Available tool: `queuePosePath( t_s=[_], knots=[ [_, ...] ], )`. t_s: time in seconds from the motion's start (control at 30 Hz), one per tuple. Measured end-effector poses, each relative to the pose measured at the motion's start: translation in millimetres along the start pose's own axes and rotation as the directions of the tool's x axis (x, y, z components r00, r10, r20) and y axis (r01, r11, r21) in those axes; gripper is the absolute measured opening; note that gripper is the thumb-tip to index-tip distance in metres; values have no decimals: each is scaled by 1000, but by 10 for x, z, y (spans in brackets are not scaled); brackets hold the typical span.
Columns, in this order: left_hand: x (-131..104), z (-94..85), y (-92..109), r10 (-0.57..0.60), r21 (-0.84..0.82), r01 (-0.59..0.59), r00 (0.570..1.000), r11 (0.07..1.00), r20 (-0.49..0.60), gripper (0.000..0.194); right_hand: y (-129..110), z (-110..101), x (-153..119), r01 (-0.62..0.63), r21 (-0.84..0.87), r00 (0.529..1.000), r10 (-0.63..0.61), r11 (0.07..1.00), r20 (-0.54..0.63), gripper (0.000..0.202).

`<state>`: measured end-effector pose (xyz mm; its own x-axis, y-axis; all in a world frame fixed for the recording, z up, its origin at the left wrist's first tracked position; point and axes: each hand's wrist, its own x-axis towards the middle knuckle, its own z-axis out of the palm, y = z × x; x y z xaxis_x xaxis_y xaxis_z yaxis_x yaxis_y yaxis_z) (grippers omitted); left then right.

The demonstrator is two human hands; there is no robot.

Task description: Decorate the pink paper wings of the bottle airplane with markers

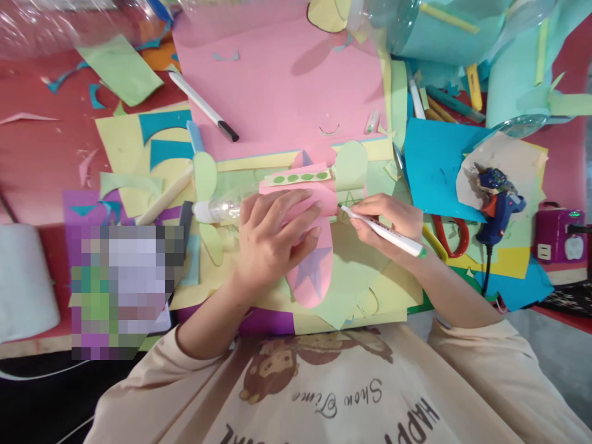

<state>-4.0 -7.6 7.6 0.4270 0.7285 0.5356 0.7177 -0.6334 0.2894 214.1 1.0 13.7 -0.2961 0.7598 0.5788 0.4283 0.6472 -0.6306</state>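
Note:
A clear plastic bottle lies on its side, wrapped in pink paper with pink and green paper pieces fixed to it. My left hand rests over the bottle's middle with its fingers spread, pressing on the pink wrap. A strip with green ovals runs along its top, and a purple star marks the pink flap below. In my right hand is a white marker with a green end. Its tip meets the light green paper band at the bottle's right end, where a green star outline shows.
A blue glue gun stands at the right beside red-handled scissors. Another white marker lies on the large pink sheet. Paper scraps cover the red table, with plastic bottles along the back and a white roll at left.

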Motion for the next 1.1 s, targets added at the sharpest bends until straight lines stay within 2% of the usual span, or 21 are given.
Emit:
queuePosePath(
  t_s=[0.43,0.73,0.87,1.1],
  knots=[
    [20,22,-31,13,29,-13,1000,999,-5,32,-3,-9,12,16,-74,998,-20,997,-52,12],
    [22,30,-49,13,16,-13,1000,1000,-2,37,-39,-48,3,-90,-64,996,89,994,-19,13],
    [25,39,-54,39,23,-38,999,999,-33,35,-50,-60,9,-99,-70,995,97,993,-27,19],
    [13,32,-59,-34,-30,35,999,999,13,41,-22,-59,7,-77,-85,996,72,993,-59,22]
  ],
)
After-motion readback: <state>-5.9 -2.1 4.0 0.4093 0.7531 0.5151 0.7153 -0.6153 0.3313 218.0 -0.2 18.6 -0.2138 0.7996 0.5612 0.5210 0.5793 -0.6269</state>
